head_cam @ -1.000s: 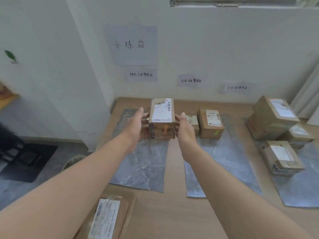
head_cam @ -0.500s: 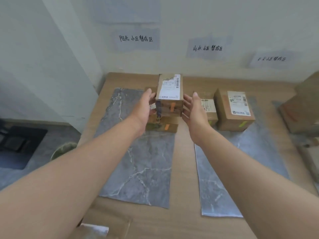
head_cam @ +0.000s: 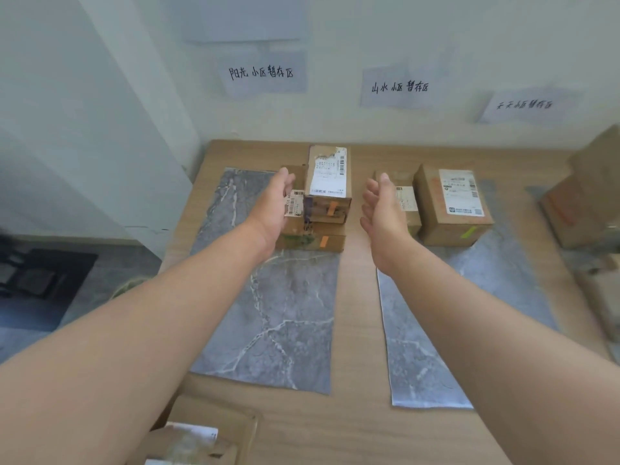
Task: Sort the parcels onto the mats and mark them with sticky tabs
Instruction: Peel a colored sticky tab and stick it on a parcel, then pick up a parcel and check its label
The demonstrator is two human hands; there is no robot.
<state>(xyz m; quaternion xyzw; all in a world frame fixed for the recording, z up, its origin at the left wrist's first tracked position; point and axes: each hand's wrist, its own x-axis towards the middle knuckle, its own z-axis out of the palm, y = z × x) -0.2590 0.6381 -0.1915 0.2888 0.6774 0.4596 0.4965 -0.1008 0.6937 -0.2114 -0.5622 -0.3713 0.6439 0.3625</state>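
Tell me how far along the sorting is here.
Done: orange-tabbed boxes stacked on the left mat; two boxes on the middle mat, one green-tabbed. In hand: nothing; the left hand and right hand flank the stack, open. Left: the near parcel, off any mat.

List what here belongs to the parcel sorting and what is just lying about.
Belongs to the job:
- stacked parcels with orange tabs on the left mat
- two parcels on the middle mat
- parcel at the near table edge
- wall signs
- left hand, right hand, both open

Lying about:
- black floor mat
- greenish object on the floor, too blurred to identify
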